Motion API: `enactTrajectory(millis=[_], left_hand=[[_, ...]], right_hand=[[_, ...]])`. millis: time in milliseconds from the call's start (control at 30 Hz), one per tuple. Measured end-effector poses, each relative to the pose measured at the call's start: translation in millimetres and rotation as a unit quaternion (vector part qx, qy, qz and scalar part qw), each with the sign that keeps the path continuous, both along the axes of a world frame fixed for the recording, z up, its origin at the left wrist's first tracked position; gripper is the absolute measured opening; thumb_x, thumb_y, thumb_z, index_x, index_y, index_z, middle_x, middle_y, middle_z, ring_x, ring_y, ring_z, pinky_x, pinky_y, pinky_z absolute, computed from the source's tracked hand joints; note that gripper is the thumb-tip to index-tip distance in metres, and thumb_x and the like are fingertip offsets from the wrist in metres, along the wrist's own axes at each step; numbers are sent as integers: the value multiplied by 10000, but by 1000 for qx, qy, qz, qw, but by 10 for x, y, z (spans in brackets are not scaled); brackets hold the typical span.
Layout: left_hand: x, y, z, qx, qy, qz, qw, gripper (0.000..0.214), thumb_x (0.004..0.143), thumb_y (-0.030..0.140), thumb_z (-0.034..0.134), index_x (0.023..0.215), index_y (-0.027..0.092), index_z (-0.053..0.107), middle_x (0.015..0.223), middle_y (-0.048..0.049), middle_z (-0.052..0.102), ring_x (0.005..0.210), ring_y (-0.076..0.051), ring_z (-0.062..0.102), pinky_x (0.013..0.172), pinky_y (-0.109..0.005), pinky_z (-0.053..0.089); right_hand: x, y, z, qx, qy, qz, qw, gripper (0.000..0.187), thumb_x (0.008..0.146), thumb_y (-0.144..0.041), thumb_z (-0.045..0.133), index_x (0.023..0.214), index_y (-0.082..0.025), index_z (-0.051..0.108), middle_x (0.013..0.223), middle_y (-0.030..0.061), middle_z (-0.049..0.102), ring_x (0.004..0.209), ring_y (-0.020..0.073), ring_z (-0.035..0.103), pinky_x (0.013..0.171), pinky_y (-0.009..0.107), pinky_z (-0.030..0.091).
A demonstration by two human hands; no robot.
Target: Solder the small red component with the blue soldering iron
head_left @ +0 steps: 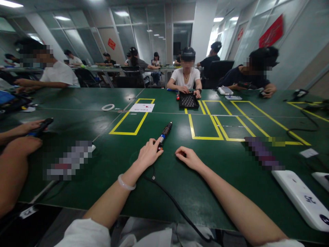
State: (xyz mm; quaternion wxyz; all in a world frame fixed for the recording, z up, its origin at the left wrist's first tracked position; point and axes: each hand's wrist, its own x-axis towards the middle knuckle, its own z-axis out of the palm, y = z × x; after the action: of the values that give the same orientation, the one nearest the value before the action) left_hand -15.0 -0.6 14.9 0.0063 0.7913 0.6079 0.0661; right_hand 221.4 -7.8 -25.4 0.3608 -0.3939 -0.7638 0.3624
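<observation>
My left hand (148, 154) rests on the green table (200, 178), fingers stretched out, with the fingertips touching the near end of a black and blue pen-shaped tool (164, 133) that lies pointing away from me. A pale bracelet (125, 184) is on that wrist. My right hand (187, 157) lies on the table just right of it, fingers curled loosely under; nothing shows in it. A black cable (174, 202) runs from near the tool back toward my body.
Yellow tape rectangles (133, 118) mark the table. A white ring (108, 107) and a paper (142, 107) lie beyond. A person opposite works at a black tray (189, 101). Another person's hands (23, 130) hold a dark tool at left. White power strips (300, 199) sit at right.
</observation>
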Motion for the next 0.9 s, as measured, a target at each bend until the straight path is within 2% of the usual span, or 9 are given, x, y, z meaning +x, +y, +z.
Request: enactTrajectory(millis=[167, 333, 467, 567, 700, 900], left_hand=[[-510, 292, 47, -34, 11, 89, 995, 636, 877, 491, 484, 1460, 315, 298, 1315, -128, 437, 1130, -317, 522, 847, -407, 479], [-1116, 530, -17, -46, 15, 188, 981, 646, 881, 515, 446, 1468, 282, 306, 1342, -150, 436, 1148, -340, 521, 887, -450, 466], [-1630, 676, -103, -51, 5, 227, 973, 669, 871, 511, 459, 1480, 281, 304, 1433, -146, 389, 1199, -350, 498, 922, -448, 449], [-1899, 739, -137, -54, 1, 246, 968, 681, 860, 494, 488, 1483, 284, 311, 1477, -123, 361, 1212, -345, 500, 932, -430, 447], [-1988, 739, -147, -57, -6, 259, 964, 684, 861, 507, 485, 1481, 276, 311, 1494, -109, 345, 1222, -347, 495, 948, -431, 444], [-1808, 632, -106, -30, 4, 273, 962, 596, 879, 512, 455, 1425, 286, 378, 1466, -144, 378, 1167, -376, 521, 871, -483, 474]], right_hand=[[15, 1, -10, 1, -1, 2, 1000, 111, 885, -245, 543, 883, -168, 622, 767, 5, 602, 677, 127, 531, 639, 235, 403], [10, -3, -5, 7, -14, -1, 1000, 119, 884, -248, 547, 869, -163, 629, 762, 7, 600, 672, 126, 525, 637, 235, 399], [1, -2, 1, 7, -17, 1, 1000, 116, 884, -247, 549, 873, -166, 631, 766, 8, 604, 684, 130, 534, 637, 236, 400], [2, 0, -2, 9, -21, 3, 1000, 111, 885, -241, 548, 867, -168, 630, 759, 5, 598, 677, 129, 531, 634, 235, 400], [7, 4, -9, 11, -29, 5, 1000, 109, 885, -233, 546, 871, -167, 633, 784, 13, 611, 696, 133, 544, 647, 239, 407], [5, 1, -8, 10, -34, 5, 999, 103, 881, -225, 550, 867, -166, 634, 780, 13, 609, 694, 135, 543, 645, 241, 403]])
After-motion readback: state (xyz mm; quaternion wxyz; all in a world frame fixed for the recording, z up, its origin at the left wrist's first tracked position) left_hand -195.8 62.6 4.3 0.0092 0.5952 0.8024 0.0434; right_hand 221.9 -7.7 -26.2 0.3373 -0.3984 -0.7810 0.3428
